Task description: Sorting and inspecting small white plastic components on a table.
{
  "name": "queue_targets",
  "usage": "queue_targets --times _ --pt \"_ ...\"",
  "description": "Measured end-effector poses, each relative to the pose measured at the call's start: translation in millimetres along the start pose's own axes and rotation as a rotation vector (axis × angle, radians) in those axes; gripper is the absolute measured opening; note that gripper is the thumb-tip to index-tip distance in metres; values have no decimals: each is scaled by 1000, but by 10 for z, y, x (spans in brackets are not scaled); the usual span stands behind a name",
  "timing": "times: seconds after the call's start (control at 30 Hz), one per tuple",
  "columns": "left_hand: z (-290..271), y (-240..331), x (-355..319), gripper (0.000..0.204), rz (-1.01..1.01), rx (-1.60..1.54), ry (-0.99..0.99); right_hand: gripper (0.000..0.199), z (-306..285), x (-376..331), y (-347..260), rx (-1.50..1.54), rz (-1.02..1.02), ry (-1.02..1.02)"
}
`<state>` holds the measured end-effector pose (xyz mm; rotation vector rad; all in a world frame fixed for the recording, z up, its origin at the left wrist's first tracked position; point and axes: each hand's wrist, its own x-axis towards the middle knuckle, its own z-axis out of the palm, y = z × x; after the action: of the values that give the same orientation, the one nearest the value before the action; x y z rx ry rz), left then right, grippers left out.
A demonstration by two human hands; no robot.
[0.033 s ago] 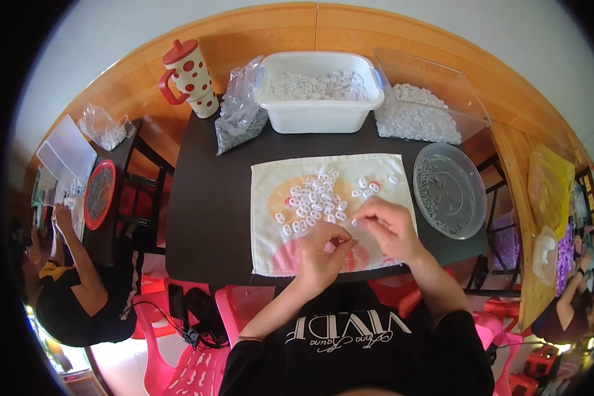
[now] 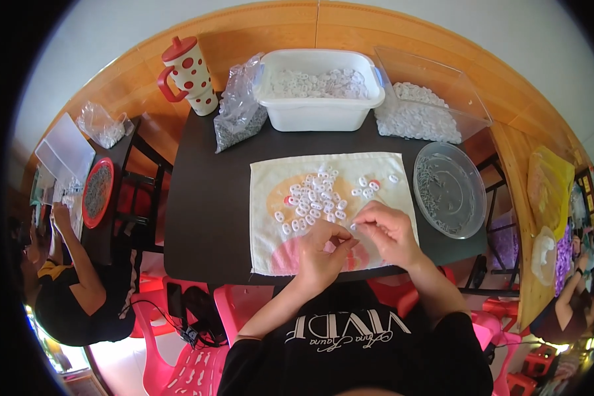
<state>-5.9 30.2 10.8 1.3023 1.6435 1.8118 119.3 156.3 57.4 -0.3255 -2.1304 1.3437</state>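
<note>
Over the near part of a pale printed towel [image 2: 264,218], my left hand [image 2: 323,249] is closed in a pinch, thumb against fingertips; whatever lies between them is too small to make out. Close beside it, my right hand [image 2: 391,232] pinches a small white plastic piece [image 2: 354,226] between thumb and fingers. Just beyond my hands, a loose heap of white oval pieces with holes [image 2: 315,198] lies on the towel. A smaller group of similar white pieces [image 2: 365,190] sits to its right.
Along the back stand a red-dotted tumbler [image 2: 191,78], a bag of small grey parts [image 2: 237,125], a white tub [image 2: 320,115] and a clear bin of white pieces [image 2: 426,119]. At right lies a round clear tray [image 2: 465,198]. Another person [image 2: 72,284] works at the left table.
My right hand has shifted very slightly, still pinching the small white piece near my left hand. The heap on the towel looks the same.
</note>
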Motion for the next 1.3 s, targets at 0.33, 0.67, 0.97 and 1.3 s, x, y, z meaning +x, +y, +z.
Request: queue_targets --times 0.33,0.67,0.97,1.3 --pt "28 -12 -29 47 -80 -80 1 21 49 -105 -84 -250 -224 50" --pt "13 19 -36 49 -92 21 -31 26 24 -81 -51 -335 -309 -39" --pt "0 56 11 56 -17 116 -56 23 88 -144 37 -256 -247 -38" --pt "-49 -6 25 25 -131 -123 -76 13 398 -311 84 428 169 399"
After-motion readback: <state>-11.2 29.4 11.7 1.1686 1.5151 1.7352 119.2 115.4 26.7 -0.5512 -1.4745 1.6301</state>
